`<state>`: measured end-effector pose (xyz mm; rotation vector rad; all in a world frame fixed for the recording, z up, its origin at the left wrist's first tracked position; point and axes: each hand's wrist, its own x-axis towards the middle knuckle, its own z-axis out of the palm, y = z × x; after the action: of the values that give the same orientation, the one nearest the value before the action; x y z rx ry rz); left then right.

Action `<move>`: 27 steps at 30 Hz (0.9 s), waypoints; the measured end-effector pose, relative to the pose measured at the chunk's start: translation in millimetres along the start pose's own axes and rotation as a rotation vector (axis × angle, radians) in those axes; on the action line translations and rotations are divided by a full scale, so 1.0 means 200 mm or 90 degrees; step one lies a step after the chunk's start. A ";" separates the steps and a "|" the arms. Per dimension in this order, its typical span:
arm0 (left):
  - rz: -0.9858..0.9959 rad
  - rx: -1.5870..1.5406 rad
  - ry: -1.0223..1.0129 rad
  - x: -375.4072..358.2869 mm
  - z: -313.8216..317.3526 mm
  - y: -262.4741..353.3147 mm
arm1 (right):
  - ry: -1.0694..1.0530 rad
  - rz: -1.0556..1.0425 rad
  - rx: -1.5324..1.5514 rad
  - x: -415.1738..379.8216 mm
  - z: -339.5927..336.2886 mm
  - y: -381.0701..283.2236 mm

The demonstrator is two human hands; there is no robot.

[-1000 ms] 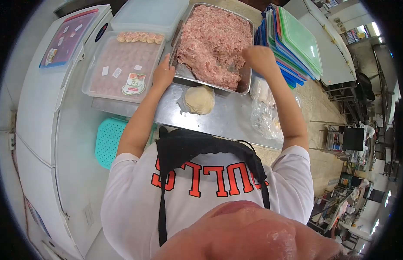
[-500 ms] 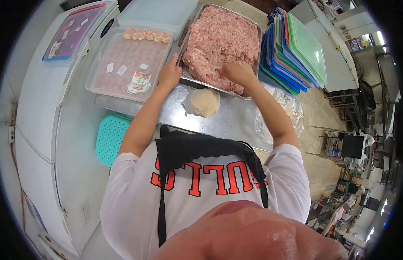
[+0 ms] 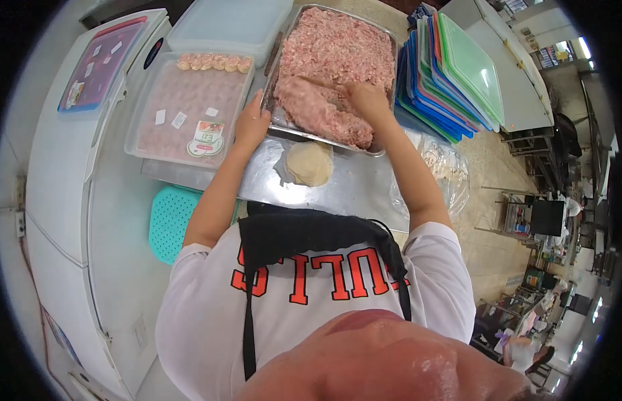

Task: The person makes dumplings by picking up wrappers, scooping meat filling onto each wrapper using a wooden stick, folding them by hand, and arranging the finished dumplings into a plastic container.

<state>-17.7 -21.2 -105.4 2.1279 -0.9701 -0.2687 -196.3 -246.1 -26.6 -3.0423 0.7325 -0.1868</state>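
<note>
A metal tray (image 3: pixel 279 125) holds a thick bed of pink ground meat (image 3: pixel 337 47). At its near side, a rounded mound of the meat is set apart by a furrow. My right hand (image 3: pixel 365 101) is closed at the right end of this furrow; its fingertips and anything in them are hidden. My left hand (image 3: pixel 252 125) grips the tray's left rim near the front corner, thumb on the tray side. Just in front of the tray lies a stack of round, pale dough wrappers (image 3: pixel 309 164) on the metal table (image 3: pixel 351 180).
Left of the tray sits a lidded plastic container (image 3: pixel 184 127) with a row of filled pieces on top. Another translucent container (image 3: pixel 227 27) stands behind it. Coloured lids (image 3: pixel 451 73) are stacked on the right, near a clear plastic bag (image 3: pixel 434 170). A turquoise basket (image 3: pixel 170 224) is low left.
My right hand has moved slightly up and away from me in the meat. The near meat now forms a more distinct mound with a furrow behind it. My left hand stays at the rim.
</note>
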 end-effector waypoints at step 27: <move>-0.027 0.017 0.031 -0.01 0.05 0.00 | -0.011 -0.046 -0.229 0.03 -0.09 0.41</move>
<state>-23.5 -25.4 -113.3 2.1706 -0.9065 -0.2257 -230.7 -321.9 -11.3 -3.4083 0.7258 -0.0306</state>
